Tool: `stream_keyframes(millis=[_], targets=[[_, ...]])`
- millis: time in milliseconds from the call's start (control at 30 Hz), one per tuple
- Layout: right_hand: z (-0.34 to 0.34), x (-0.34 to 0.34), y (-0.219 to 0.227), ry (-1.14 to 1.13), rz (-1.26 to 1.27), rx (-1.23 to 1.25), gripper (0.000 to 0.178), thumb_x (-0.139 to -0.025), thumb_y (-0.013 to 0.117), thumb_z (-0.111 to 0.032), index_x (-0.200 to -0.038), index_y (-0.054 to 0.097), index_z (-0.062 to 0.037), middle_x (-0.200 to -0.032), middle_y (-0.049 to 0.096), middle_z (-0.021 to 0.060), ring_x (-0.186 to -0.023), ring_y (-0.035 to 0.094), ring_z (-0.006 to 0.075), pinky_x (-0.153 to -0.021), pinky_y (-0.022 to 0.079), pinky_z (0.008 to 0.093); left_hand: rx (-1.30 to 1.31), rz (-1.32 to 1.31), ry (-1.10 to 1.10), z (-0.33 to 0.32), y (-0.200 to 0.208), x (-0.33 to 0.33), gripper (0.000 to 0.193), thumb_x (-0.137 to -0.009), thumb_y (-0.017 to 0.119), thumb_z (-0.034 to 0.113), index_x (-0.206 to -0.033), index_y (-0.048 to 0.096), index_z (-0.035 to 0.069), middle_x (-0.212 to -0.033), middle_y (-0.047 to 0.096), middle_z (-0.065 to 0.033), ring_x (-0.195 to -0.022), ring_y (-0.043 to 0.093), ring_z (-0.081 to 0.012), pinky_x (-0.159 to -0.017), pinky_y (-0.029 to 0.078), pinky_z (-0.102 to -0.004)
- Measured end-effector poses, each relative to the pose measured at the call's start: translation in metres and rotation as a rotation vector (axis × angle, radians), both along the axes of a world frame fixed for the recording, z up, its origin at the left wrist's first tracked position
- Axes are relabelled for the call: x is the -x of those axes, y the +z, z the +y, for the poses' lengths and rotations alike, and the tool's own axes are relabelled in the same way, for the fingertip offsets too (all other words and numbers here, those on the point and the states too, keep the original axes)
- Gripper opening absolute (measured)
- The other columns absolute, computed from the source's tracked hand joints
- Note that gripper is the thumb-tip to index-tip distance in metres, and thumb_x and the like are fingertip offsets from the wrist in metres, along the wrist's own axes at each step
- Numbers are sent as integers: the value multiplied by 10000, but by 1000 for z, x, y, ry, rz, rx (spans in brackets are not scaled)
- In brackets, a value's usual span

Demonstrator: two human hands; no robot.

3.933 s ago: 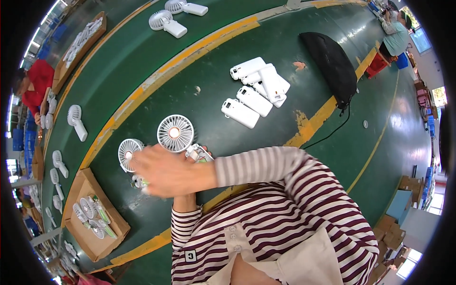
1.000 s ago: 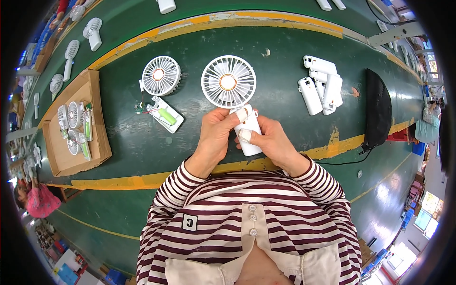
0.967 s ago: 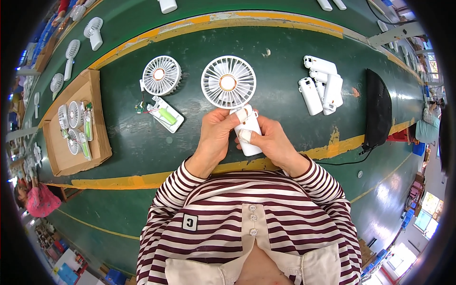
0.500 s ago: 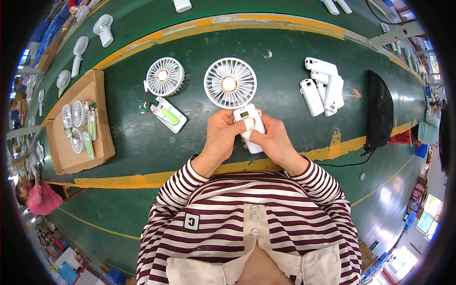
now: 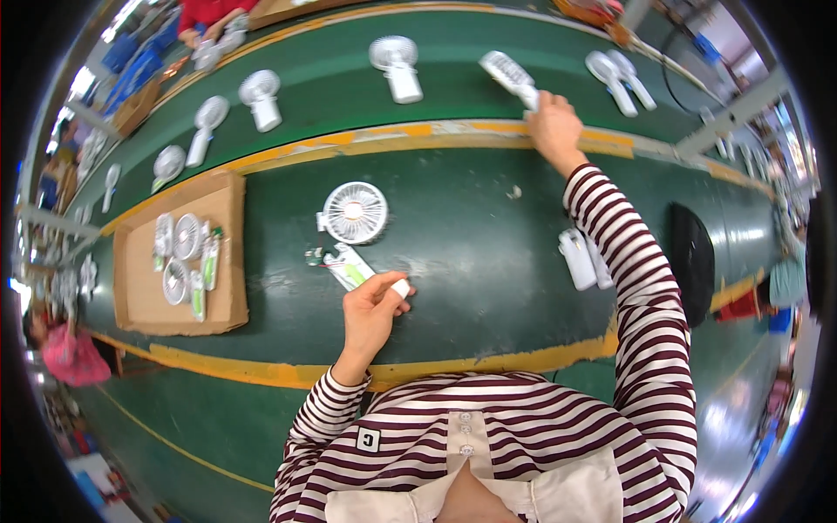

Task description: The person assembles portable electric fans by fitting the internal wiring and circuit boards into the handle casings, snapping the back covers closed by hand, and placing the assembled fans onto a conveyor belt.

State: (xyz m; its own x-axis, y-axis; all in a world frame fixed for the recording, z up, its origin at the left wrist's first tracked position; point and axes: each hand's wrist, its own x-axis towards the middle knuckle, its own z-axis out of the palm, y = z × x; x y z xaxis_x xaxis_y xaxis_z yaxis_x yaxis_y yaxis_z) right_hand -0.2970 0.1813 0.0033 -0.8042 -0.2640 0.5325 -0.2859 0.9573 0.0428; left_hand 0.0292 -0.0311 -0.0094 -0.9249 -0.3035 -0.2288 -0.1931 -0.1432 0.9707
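My right hand (image 5: 556,129) is stretched out to the far green surface, closed around the handle of a white handheld fan (image 5: 507,75), whose head points to the far left. My left hand (image 5: 370,315) is over the near bench with loosely bent fingers and a white wrap on one digit. I see nothing held in it. Its fingers overlap the lower end of an opened fan handle (image 5: 346,265) with a green battery. A round fan head (image 5: 355,212) lies just beyond, joined by wires to a small circuit board (image 5: 314,256).
A cardboard tray (image 5: 237,253) at left holds several opened fans. White handle housings (image 5: 577,260) lie at right, partly behind my right arm, near a black pouch (image 5: 690,261). Several fans, including one upright-lying fan (image 5: 399,70), rest on the far surface. A co-worker's hands (image 5: 214,30) are at the upper left.
The fan I held in both hands before me is now in my right hand alone, over the far surface. My left hand has let go and moved left to the opened handle. The view has shifted.
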Motion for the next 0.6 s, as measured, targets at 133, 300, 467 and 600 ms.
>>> stream_keyframes(millis=[133, 300, 467, 600], targets=[[15, 56, -18, -128, 38, -70, 224, -751, 580, -203, -901, 530, -45, -879, 566, 120, -791, 586, 286, -596, 510, 414, 90, -44, 225, -43, -2, -17, 119, -824, 557, 62, -871, 625, -23, -673, 614, -38, -519, 502, -50, -468, 397, -180], [-73, -13, -7, 151, 100, -54, 453, -710, 651, -285, -1067, 516, -42, -983, 518, 150, -884, 522, 314, -704, 440, 428, 571, -113, 447, -77, -5, -25, 277, -749, 645, 180, -916, 603, -37, -629, 606, -64, -514, 542, -130, -488, 425, -245], [-149, -128, -10, 633, -241, 296, 553, -653, 663, -310, -1074, 498, 8, -962, 538, 176, -894, 532, 329, -774, 445, 430, 1081, -276, 302, -55, -3, 15, 737, -618, 718, 394, -1189, 467, 0, -808, 623, -117, -737, 612, -293, -625, 470, -376], [-178, -176, -5, 506, -670, 275, 756, -612, 697, -273, -1234, 349, -21, -972, 515, 208, -894, 549, 333, -701, 494, 408, 1010, -361, 234, -45, -15, 22, 840, -606, 755, 272, -1270, 348, -41, -1007, 590, -204, -846, 607, -324, -710, 488, -381]])
